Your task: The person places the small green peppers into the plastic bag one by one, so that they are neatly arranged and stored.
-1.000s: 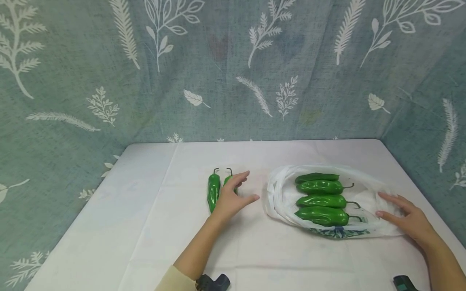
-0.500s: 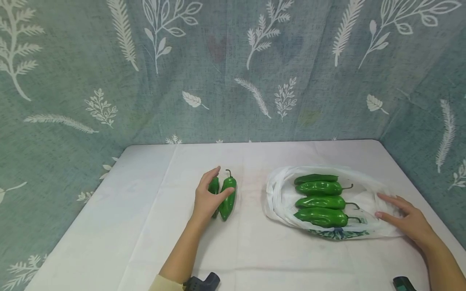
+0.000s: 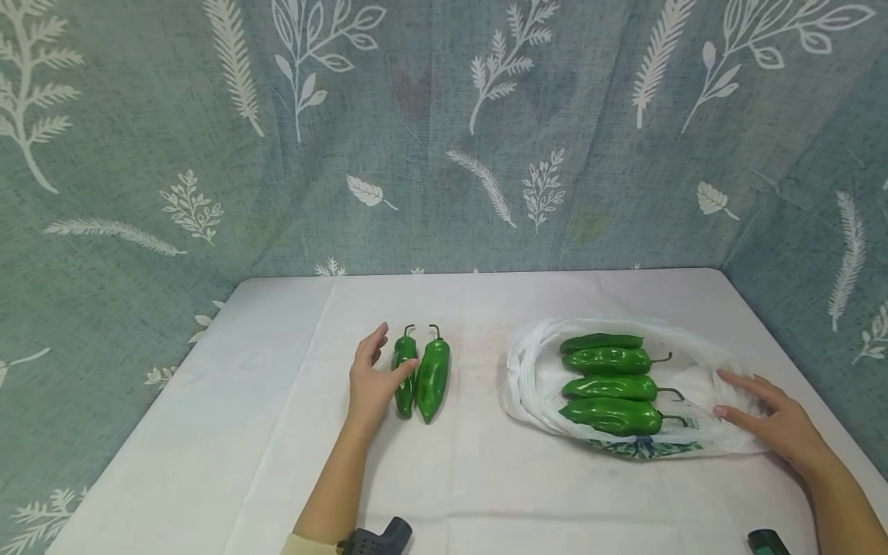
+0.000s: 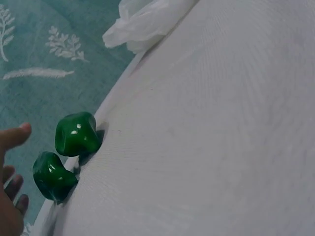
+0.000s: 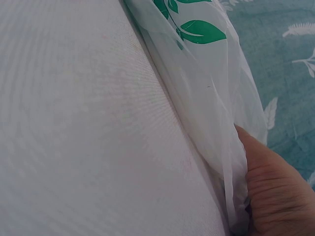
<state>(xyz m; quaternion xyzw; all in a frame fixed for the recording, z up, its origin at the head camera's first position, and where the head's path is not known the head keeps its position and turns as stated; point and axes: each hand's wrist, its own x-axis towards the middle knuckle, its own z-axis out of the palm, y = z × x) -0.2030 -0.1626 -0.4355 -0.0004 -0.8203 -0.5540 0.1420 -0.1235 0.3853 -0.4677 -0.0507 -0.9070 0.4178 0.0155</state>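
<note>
Two green peppers lie side by side on the white cloth in the head view, a left pepper (image 3: 405, 397) and a right pepper (image 3: 433, 379). My left hand (image 3: 371, 385) is just left of them, thumb and fingers spread; the thumb tip overlaps the left pepper, and contact cannot be told. Both peppers show end-on beside the left hand (image 4: 11, 196) in the left wrist view. A white plastic bag (image 3: 519, 378) holds several green peppers (image 3: 613, 416) in a row at its mouth. My right hand (image 3: 787, 420) rests on the bag's right end, thumb and forefinger apart.
White cloth covers the table (image 3: 486, 486), with a patterned blue-green curtain (image 3: 430, 216) behind it and at both sides. Dark wrist devices show at the bottom edge, the left device (image 3: 381, 537) and the right device (image 3: 766, 542).
My left hand has drawn back leftward from over the two loose peppers, so both now show nearly whole. My right hand and the bag have stayed in place.
</note>
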